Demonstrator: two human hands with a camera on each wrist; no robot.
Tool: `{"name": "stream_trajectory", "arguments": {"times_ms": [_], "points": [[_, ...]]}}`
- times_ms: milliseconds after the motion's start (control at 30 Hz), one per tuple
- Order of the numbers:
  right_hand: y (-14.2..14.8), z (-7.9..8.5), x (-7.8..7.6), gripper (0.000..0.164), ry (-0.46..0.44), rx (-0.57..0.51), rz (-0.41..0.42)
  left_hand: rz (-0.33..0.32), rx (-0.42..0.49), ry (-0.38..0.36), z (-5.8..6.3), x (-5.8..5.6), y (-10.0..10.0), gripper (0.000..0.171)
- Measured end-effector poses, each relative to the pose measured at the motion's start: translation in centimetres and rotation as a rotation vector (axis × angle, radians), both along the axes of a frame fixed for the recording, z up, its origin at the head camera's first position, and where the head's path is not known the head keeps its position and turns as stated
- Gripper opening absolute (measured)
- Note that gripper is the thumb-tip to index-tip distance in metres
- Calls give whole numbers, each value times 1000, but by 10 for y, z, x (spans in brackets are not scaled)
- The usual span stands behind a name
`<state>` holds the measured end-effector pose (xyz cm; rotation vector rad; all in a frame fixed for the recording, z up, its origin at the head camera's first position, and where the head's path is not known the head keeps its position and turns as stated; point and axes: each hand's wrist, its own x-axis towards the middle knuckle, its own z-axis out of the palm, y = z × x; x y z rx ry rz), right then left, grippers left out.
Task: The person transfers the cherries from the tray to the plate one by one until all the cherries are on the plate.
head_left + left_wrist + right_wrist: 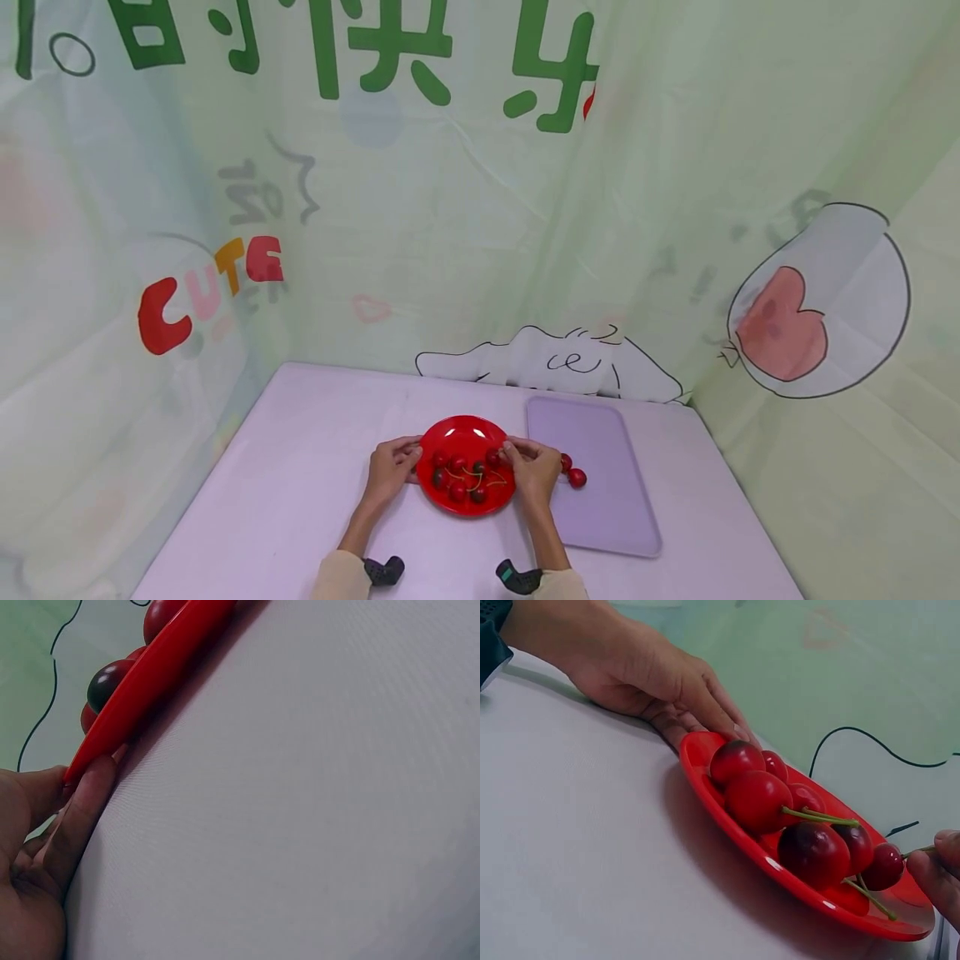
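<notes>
A red plate (467, 509) holds several dark red cherries (457, 490), some with green stems. At its left rim, my left hand (389, 471) pinches the edge, thumb above and a finger below, as the left wrist view shows. Over the right side of the plate, my right hand (536, 473) pinches the stem of a cherry (885, 867) between thumb and finger. That cherry hangs at or just above the plate; whether it touches is unclear. Two more cherries (577, 477) lie to the right of my right hand, on the purple tray (611, 508).
The tray lies on the right side of the pale table (300, 467). A printed curtain (480, 250) surrounds the table at the back and both sides. Dark wrist devices (384, 572) sit on both forearms.
</notes>
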<state>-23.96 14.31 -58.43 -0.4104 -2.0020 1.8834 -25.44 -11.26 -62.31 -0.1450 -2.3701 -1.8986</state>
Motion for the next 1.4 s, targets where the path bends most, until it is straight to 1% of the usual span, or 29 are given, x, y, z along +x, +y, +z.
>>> {"name": "stream_trajectory", "arguments": {"times_ms": [167, 267, 333, 467, 533, 733, 867, 1100, 1167, 1300, 1400], "points": [[3, -5, 0, 14, 28, 61, 6, 0, 14, 0, -4, -2, 0, 29], [5, -10, 0, 9, 43, 134, 6, 1, 19, -3, -5, -2, 1, 29], [6, -12, 1, 8, 49, 206, 2, 2, 8, -2, -5, -2, 1, 28], [7, -13, 7, 10, 75, 359, -3, -1, -4, 2, -6, -2, 0, 29], [7, -13, 10, 12, 83, 415, -1, -3, -5, 1, -6, -2, 0, 29], [8, -11, 19, 16, 110, 536, 24, -2, -4, -5, -3, 0, 0, 29], [8, -10, 24, 16, 133, 590, 32, 5, -14, -5, -4, 1, 1, 29], [8, -11, 28, 15, 102, 749, 15, 4, -4, -4, -4, 1, 2, 29], [8, -10, 28, 14, 104, 765, 10, 4, -4, -6, -5, 0, 2, 29], [9, -8, 29, 15, 98, 759, 14, 13, -1, -29, -7, -2, 3, 29], [11, -7, 28, 17, 106, 760, 17, 13, 0, -23, -6, -3, 2, 30]]}}
